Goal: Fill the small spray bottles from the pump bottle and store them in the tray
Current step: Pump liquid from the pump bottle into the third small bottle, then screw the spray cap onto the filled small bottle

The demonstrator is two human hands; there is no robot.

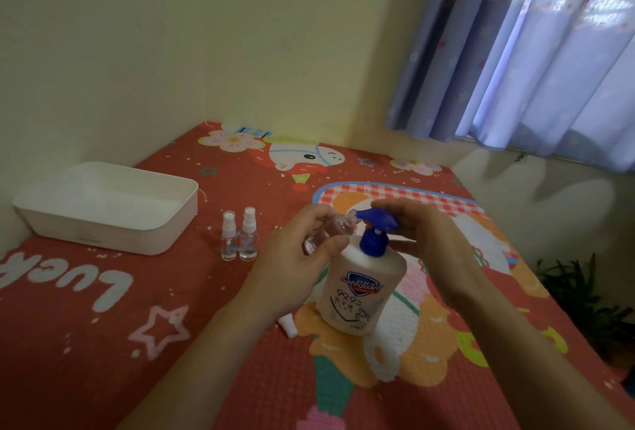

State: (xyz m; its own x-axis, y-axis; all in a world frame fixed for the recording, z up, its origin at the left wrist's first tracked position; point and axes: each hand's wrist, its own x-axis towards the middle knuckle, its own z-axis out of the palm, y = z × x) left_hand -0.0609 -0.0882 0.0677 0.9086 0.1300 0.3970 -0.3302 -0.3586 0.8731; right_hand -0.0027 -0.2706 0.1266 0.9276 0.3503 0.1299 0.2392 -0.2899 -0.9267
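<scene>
A white pump bottle (pixel 360 287) with a blue pump head (pixel 376 223) stands on the red patterned cloth. My left hand (pixel 295 258) grips a small clear spray bottle (pixel 331 228), tilted, its open neck right at the pump nozzle's tip. My right hand (pixel 426 237) rests on the pump head with its fingers lying over it. A small white cap (pixel 288 325) lies on the cloth below my left wrist. Two capped spray bottles (pixel 239 239) stand upright side by side to the left. The white tray (pixel 106 208) sits at the far left, nothing visible inside.
The red cloth (pixel 137 343) covers a surface set into a wall corner. Blue curtains (pixel 515 51) hang at the back right. A green plant (pixel 584 299) stands beyond the right edge of the surface.
</scene>
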